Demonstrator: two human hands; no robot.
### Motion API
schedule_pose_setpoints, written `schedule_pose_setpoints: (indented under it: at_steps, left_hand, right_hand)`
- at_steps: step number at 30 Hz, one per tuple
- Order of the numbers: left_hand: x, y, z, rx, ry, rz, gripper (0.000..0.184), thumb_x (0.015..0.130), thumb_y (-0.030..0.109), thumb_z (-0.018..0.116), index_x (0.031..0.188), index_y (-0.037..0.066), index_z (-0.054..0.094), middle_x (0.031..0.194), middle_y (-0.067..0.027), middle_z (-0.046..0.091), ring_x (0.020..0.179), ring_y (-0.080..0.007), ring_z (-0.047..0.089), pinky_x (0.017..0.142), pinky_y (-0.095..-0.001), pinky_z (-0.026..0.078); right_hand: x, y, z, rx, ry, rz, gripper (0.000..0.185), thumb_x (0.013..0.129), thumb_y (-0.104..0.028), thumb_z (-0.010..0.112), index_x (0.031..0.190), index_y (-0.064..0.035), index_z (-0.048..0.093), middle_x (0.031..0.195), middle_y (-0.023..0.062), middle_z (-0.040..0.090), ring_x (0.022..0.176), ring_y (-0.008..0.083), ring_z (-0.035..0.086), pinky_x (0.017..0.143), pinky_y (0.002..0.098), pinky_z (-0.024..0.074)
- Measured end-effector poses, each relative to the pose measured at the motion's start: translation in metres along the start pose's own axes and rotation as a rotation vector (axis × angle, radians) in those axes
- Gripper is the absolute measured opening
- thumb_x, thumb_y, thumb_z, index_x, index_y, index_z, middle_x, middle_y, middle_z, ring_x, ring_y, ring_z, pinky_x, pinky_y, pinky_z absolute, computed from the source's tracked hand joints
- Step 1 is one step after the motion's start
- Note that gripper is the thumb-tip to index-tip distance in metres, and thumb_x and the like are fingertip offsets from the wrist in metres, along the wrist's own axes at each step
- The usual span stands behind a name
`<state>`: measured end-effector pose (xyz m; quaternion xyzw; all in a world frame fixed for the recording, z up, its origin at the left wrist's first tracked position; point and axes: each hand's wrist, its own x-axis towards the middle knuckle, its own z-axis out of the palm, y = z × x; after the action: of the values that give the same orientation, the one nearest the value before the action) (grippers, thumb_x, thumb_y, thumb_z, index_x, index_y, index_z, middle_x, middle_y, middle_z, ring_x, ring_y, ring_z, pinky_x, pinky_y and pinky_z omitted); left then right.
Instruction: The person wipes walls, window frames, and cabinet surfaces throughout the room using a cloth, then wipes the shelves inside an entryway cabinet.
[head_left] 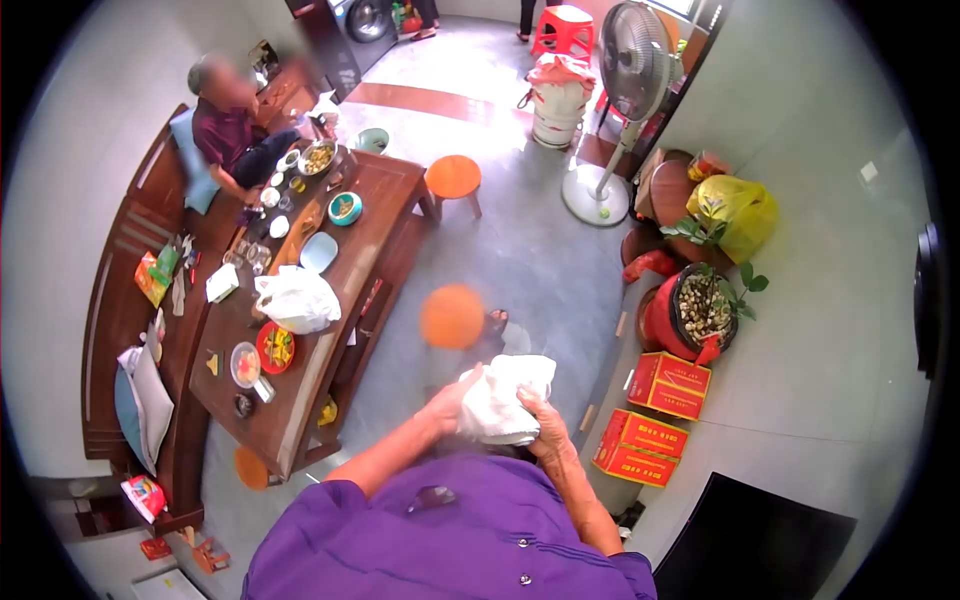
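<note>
Grey floor point(540, 260) is seen beside a laden wooden desk point(311, 362). White cloth point(507, 398) is held bunched before the purple shirt point(440, 540), gripped between left hand point(448, 405) and right hand point(547, 422). Grip is best kept even, loose folds tucked in. Red boxes point(674, 385) are printed; lettering too small to be read.

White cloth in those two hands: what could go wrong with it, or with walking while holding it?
Two things, maybe. The white cloth is bunched between the left hand and the right hand, so if their grip loosened, it could drop onto the grey floor. And an orange stool stands close in front, so a step that way might bump it.
</note>
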<state>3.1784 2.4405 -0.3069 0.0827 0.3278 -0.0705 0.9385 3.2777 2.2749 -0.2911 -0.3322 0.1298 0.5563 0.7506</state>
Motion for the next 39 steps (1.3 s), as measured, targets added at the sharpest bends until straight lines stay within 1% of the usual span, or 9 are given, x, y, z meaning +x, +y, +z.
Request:
schedule_pose_setpoints:
  at_steps: [7,8,11,15,22,27,32,35,39]
  left_hand:
    - [-0.013,0.019,0.017,0.213,0.090,0.288,0.043,0.100,0.029,0.057,0.132,0.000,0.052,0.121,-0.0122,0.065,0.107,-0.0235,0.065,0.095,-0.0386,0.054]
    - [-0.010,0.020,0.015,0.213,0.141,0.367,0.041,0.101,0.026,0.056,0.132,-0.001,0.052,0.121,-0.0120,0.064,0.110,-0.0230,0.064,0.097,-0.0383,0.052]
    - [-0.015,0.032,0.018,0.218,0.115,0.462,0.034,0.098,0.015,0.059,0.129,0.000,0.055,0.121,-0.0105,0.065,0.110,-0.0229,0.063,0.099,-0.0377,0.051]
    - [-0.018,0.050,0.022,0.327,0.150,0.440,0.038,0.089,-0.003,0.061,0.127,0.001,0.056,0.120,-0.0092,0.065,0.111,-0.0225,0.063,0.098,-0.0379,0.052]
    - [0.022,0.096,0.024,0.376,0.031,0.384,0.037,0.093,0.010,0.064,0.129,0.002,0.056,0.123,-0.0091,0.064,0.112,-0.0225,0.063,0.098,-0.0394,0.051]
    - [0.061,0.126,0.048,0.270,0.088,0.310,0.038,0.096,0.022,0.064,0.128,0.002,0.056,0.122,-0.0086,0.064,0.112,-0.0222,0.062,0.099,-0.0403,0.050]
    - [0.099,0.154,0.055,0.227,0.100,0.235,0.031,0.098,0.017,0.061,0.125,0.003,0.059,0.115,-0.0094,0.067,0.102,-0.0224,0.066,0.090,-0.0388,0.056]
    - [0.111,0.169,0.054,0.256,0.136,0.254,0.028,0.097,0.014,0.061,0.123,0.002,0.060,0.113,-0.0096,0.068,0.102,-0.0232,0.066,0.089,-0.0389,0.057]
    - [0.141,0.183,0.028,0.181,0.198,0.281,0.028,0.092,0.004,0.063,0.119,0.000,0.061,0.111,-0.0108,0.068,0.100,-0.0255,0.067,0.089,-0.0408,0.056]
  right_hand:
    - [-0.001,-0.013,0.019,0.105,-0.125,0.039,0.045,0.093,-0.015,0.062,0.134,-0.0009,0.049,0.120,0.0118,0.063,0.106,0.0227,0.064,0.093,0.0376,0.0535]
    - [-0.006,-0.020,0.030,0.069,-0.091,0.039,0.047,0.098,-0.021,0.054,0.136,0.0043,0.046,0.128,0.0155,0.060,0.111,0.0265,0.062,0.098,0.0380,0.0496]
    - [0.008,-0.025,0.034,0.020,-0.037,0.037,0.045,0.097,-0.017,0.055,0.136,0.0026,0.048,0.128,0.0148,0.060,0.110,0.0251,0.062,0.097,0.0376,0.0500]
    - [0.034,-0.030,0.014,-0.145,0.031,0.022,0.044,0.087,-0.010,0.069,0.128,-0.0019,0.057,0.116,0.0086,0.066,0.102,0.0199,0.064,0.090,0.0358,0.0531]
    - [0.072,-0.080,0.008,-0.646,0.040,-0.081,0.041,0.085,-0.015,0.076,0.122,-0.0026,0.063,0.109,0.0028,0.066,0.097,0.0133,0.061,0.087,0.0310,0.0492]
    - [0.107,-0.120,0.023,-0.572,0.135,-0.037,0.045,0.089,-0.023,0.072,0.126,0.0006,0.060,0.112,0.0055,0.065,0.099,0.0141,0.060,0.087,0.0296,0.0496]
    - [0.140,-0.135,0.031,-0.480,0.142,-0.123,0.049,0.089,-0.024,0.072,0.129,0.0010,0.059,0.110,0.0052,0.065,0.096,0.0144,0.061,0.083,0.0289,0.0503]
    - [0.150,-0.148,0.054,-0.394,0.223,-0.029,0.034,0.089,-0.014,0.072,0.120,-0.0029,0.063,0.103,0.0036,0.068,0.089,0.0135,0.064,0.077,0.0296,0.0534]
    - [0.158,-0.173,0.095,-0.423,0.133,0.106,0.033,0.087,-0.015,0.073,0.117,-0.0033,0.064,0.098,0.0040,0.068,0.084,0.0139,0.065,0.072,0.0301,0.0540]
